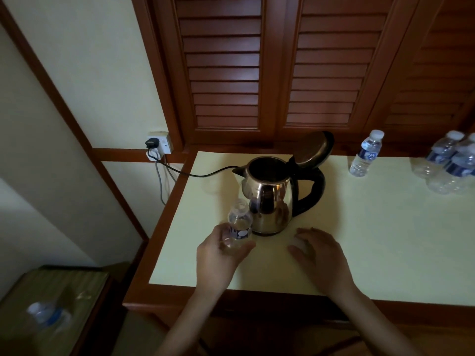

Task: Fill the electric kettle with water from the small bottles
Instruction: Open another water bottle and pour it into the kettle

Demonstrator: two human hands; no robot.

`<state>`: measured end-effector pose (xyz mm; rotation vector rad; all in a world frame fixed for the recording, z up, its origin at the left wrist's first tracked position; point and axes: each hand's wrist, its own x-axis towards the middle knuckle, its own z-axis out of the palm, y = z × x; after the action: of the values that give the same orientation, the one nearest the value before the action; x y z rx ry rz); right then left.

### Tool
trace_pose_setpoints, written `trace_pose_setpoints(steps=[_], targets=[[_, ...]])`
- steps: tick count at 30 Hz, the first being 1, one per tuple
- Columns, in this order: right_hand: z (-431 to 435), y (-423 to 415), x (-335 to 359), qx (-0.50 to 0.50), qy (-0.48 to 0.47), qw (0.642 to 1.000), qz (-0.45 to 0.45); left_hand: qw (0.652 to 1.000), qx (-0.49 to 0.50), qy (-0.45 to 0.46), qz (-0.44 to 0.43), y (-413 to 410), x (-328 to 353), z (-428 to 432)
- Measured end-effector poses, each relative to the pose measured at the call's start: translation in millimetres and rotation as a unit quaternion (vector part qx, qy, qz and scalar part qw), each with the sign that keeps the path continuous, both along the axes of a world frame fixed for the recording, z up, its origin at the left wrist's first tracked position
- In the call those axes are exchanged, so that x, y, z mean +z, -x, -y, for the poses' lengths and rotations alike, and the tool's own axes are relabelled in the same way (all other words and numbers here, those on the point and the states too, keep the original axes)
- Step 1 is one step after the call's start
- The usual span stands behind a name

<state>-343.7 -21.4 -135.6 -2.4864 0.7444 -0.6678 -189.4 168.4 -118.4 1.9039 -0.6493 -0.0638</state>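
your left grip (223,250) holds the small bottle (239,222) | right grip (318,250) loose, resting on surface (385,240) | kettle (270,199) lid's up

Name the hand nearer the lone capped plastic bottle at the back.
Right. The right hand lies in front of that lone capped plastic bottle; the left hand, gripping another bottle, is beyond the steel kettle.

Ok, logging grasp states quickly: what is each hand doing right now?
Left hand: grips the small bottle.
Right hand: palm down on the table; pale blur under its fingers, cannot tell.
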Motion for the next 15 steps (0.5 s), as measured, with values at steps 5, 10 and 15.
trace_pose_setpoints(steps=[5,10,15], targets=[[-25,-22,60,0.071,-0.03,0.995,0.061,1.0,0.012,-0.009,0.001,-3,-1,0],[-37,-50,115,0.137,0.016,0.983,0.117,0.998,-0.025,-0.039,0.035,-3,0,-1],[-38,-68,133,0.193,0.023,0.979,0.058,0.996,-0.068,-0.045,0.033,-6,-5,-3]])
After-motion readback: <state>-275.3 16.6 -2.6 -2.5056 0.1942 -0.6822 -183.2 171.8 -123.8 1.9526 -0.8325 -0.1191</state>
